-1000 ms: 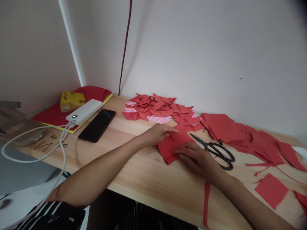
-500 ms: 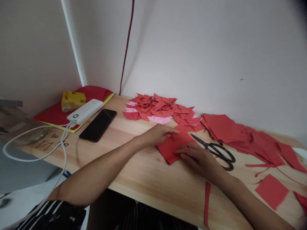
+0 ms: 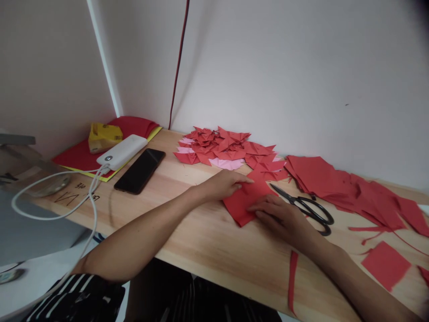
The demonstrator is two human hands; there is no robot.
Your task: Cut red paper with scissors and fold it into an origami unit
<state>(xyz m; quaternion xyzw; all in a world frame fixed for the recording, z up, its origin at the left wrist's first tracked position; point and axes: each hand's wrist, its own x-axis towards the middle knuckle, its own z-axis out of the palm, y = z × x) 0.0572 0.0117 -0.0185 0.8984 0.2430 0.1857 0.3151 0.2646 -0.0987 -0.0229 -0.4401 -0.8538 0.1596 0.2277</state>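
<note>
A red paper sheet (image 3: pixel 244 201) lies at an angle on the wooden table in front of me. My left hand (image 3: pixel 223 184) rests on its upper left part, index finger reaching across and the other fingers curled at the edge. On its right side lies my right hand (image 3: pixel 279 213), fingers stretched out and a little apart, their tips touching the paper. Just beyond that hand are black-handled scissors (image 3: pixel 301 205), blades partly apart. Behind the sheet sits a heap of folded red and pink paper pieces (image 3: pixel 228 147).
To the right lie a spread stack of red paper (image 3: pixel 335 183), a loose red square (image 3: pixel 386 265) and a thin red strip (image 3: pixel 292 281). At left are a black phone (image 3: pixel 140 171), a cabled white power bank (image 3: pixel 122 150) and a yellow packet (image 3: pixel 104 136). A wall stands behind.
The view has shifted slightly, so everything sits a bit farther right and higher. Both hands stay on the red sheet in nearly the same pose.
</note>
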